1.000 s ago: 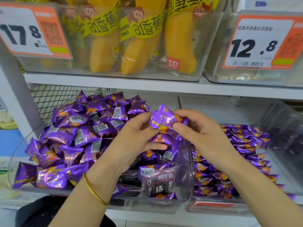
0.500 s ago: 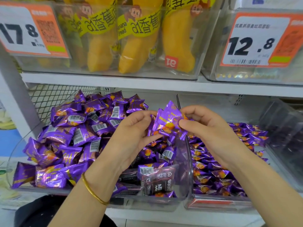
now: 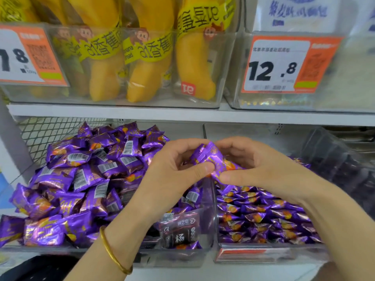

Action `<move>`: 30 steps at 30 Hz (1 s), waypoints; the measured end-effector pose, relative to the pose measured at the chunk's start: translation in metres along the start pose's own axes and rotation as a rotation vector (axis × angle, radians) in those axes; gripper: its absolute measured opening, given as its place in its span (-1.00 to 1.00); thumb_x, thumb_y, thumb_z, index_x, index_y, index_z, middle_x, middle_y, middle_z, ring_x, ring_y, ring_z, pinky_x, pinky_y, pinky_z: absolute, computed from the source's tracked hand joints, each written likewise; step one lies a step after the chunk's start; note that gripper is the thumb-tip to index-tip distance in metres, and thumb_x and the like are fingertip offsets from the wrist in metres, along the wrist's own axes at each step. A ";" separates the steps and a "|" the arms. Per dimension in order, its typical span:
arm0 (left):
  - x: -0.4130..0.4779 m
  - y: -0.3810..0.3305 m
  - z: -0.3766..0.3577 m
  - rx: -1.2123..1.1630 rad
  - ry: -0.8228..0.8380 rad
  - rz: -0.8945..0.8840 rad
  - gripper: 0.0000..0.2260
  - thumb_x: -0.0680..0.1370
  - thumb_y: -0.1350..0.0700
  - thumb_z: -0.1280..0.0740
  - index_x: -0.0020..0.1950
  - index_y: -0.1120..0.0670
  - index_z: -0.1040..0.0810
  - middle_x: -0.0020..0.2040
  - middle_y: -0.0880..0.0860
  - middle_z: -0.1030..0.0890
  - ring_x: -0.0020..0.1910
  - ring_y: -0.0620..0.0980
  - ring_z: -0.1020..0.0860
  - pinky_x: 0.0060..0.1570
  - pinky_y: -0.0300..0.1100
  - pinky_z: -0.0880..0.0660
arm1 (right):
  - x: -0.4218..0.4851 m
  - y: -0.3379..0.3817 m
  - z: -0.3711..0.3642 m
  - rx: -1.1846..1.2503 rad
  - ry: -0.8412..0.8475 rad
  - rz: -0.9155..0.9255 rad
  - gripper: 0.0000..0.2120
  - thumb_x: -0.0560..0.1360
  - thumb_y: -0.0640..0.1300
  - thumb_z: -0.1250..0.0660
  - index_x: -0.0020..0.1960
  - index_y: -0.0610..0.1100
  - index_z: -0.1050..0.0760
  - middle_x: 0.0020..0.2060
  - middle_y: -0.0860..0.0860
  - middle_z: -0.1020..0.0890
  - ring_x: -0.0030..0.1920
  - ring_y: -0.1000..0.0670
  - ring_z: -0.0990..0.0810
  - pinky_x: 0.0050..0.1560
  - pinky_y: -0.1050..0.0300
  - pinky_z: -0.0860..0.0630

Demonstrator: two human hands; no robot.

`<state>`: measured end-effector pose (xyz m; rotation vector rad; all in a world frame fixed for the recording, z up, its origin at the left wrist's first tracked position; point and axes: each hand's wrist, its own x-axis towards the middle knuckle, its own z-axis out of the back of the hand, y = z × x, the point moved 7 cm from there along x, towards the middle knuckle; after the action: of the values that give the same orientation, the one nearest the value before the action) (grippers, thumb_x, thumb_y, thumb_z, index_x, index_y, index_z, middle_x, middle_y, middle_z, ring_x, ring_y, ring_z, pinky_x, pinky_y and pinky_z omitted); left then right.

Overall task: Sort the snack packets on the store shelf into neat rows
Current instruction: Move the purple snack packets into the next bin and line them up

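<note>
- Step in hand, by judgement: squaring up one purple snack packet (image 3: 213, 157), held above the wall between two clear bins near the lower shelf (image 3: 182, 273) front edge
- Pinched by left hand (image 3: 170, 177) and right hand (image 3: 263, 169) together, fingers (image 3: 183, 144) curled over its top, thumbs pressing from below
- Alongside, a loose heap (image 3: 91, 179) in the left bin (image 3: 182, 257), not yet sorted
- Next, probably: laying it flat into the neat rows (image 3: 263, 216) in the right bin (image 3: 304, 253), lined up with its neighbours, without disturbing them
</note>
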<state>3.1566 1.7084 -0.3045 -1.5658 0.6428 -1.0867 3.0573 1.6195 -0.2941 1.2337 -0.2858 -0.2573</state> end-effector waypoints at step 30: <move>0.064 0.156 -0.221 1.242 0.768 -0.032 -0.61 0.66 0.03 0.00 0.51 -0.10 -0.12 0.56 -0.02 0.03 0.53 -0.04 0.14 0.48 0.06 0.16 | -0.050 -0.162 0.197 -1.171 0.066 -0.574 -0.61 0.38 -0.22 -0.40 0.18 -0.24 -0.41 -0.02 -0.13 -0.51 -0.09 -0.03 -0.40 -0.20 0.18 -0.32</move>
<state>3.0087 1.5098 -0.4303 -0.0671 0.2714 -1.6484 2.9355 1.4119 -0.3914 0.1250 0.2829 -0.7471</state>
